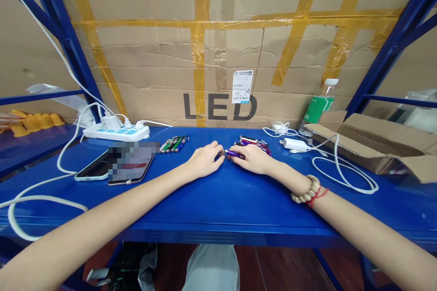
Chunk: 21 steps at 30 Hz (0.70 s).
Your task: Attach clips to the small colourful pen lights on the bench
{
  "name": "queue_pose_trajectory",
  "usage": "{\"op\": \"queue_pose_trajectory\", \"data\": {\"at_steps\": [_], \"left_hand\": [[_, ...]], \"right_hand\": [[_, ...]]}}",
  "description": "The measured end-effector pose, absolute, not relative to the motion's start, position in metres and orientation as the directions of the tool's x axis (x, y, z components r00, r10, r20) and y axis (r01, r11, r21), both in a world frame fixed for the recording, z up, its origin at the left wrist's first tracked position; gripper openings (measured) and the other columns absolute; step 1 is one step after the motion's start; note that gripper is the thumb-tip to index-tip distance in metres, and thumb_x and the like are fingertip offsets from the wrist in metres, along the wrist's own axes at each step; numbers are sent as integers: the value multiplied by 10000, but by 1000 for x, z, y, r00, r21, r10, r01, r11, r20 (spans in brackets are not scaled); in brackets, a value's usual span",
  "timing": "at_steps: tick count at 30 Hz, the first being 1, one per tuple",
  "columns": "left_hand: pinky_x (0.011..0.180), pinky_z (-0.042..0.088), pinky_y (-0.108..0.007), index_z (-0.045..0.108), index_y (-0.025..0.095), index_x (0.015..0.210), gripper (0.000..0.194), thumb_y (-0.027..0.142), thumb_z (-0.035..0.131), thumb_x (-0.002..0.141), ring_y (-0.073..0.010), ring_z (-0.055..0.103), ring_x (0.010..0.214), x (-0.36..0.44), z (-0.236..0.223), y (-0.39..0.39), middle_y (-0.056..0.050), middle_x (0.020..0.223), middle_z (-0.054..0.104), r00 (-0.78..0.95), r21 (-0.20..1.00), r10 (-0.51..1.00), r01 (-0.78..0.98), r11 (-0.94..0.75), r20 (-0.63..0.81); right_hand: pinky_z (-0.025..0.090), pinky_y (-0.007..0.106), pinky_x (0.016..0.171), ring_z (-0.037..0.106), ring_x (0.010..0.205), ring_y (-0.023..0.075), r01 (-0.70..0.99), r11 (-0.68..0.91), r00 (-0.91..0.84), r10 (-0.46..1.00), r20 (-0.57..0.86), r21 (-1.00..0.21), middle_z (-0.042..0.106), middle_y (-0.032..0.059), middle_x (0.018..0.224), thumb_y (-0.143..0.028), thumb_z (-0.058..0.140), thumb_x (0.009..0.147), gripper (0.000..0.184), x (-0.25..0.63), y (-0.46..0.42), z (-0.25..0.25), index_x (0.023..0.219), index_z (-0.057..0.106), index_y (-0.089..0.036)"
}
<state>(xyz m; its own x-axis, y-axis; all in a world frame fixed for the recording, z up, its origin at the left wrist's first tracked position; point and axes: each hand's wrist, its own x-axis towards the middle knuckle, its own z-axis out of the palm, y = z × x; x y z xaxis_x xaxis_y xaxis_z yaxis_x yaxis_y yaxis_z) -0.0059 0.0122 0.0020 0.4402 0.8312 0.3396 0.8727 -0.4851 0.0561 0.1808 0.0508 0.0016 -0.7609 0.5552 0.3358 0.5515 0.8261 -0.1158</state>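
Observation:
My right hand rests on the blue shelf, its fingers closed around a slim purple metal tube, pen-like and lying level. Facing it, my left hand has thumb and fingers pinched at the tube's silver left end. What exactly sits between those left fingertips is too small to make out. Just behind my right hand lies a pile of similar red, purple and dark tubes, partly covered by it. Left of my left hand, several green, dark and blue tubes lie side by side.
Two phones lie at left, one partly pixelated, before a white power strip. White cables and a charger are at right, near a green-labelled bottle and open cardboard box. A taped carton stands behind.

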Motion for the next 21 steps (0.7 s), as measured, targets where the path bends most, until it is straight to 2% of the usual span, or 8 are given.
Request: {"op": "queue_pose_trajectory", "data": {"at_steps": [7,11,15,18,21], "left_hand": [[666,463,-286,517,207,904,191,298,360,844,-172,569,754,-6,2,12,-24,898,519,429,72,838,876,-477,337],[653,463,-303,515,208,876,175,295,368,839,-182,566,739,-7,2,13,-17,876,519,443,72,827,867,-494,346],[669,461,-304,511,205,872,171,287,364,842,-182,566,750,-7,2,11,-18,874,521,446,71,824,864,-498,349],[678,458,-298,506,204,873,158,276,369,841,-180,568,770,-6,3,10,-20,885,525,443,75,825,865,-496,350],[677,457,-293,507,204,874,157,277,372,840,-182,569,786,-7,3,10,-22,883,527,440,80,827,865,-495,350]], "right_hand": [[393,254,647,601,741,184,652,756,-687,621,377,-57,659,32,852,-255,436,827,214,180,49,3,974,587,-221],[407,262,654,601,746,186,649,755,-673,628,391,-97,656,50,859,-251,396,849,241,181,51,3,997,579,-199],[415,265,717,601,820,179,603,789,-728,604,326,-116,647,40,949,-212,415,836,253,182,51,2,1039,566,-217],[426,272,696,607,790,181,597,791,-736,607,300,-135,648,36,936,-294,433,846,263,182,49,3,1073,549,-228],[436,293,727,607,825,190,585,791,-734,610,299,-176,643,51,967,-398,368,881,320,181,47,4,1078,553,-226]]}}
